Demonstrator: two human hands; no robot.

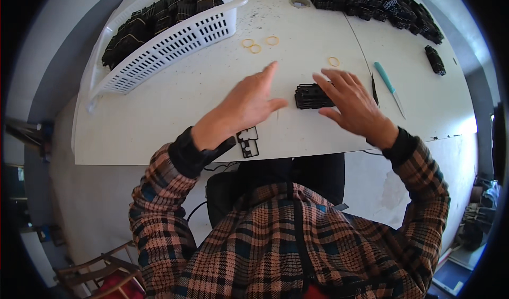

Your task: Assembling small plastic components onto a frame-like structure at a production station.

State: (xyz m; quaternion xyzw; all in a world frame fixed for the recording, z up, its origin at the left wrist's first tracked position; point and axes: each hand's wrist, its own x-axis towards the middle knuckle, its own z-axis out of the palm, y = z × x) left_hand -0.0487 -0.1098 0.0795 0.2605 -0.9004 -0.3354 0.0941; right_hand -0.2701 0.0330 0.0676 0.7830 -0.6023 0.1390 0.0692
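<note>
A stack of thin black plastic frames [306, 97] lies on the white table in front of me. Over its right end hovers or rests my right hand [354, 104], fingers spread and thumb apart; whether it touches the stack I cannot tell. To the left of the stack is my left hand [245, 104], empty, with straight fingers and the thumb held away. Close below the left wrist, a single black plastic frame [249, 144] with cut-outs lies by the table's near edge, partly hidden by the hand and cuff.
A white slatted basket [175, 50] at the far left holds bundled black parts. More black bundles [371, 5] are heaped at the far right, with one separate bundle [435, 60]. Rubber bands [272, 41], a tape roll [299, 2], a turquoise-handled knife [385, 79] and dark tweezers [375, 91] lie about.
</note>
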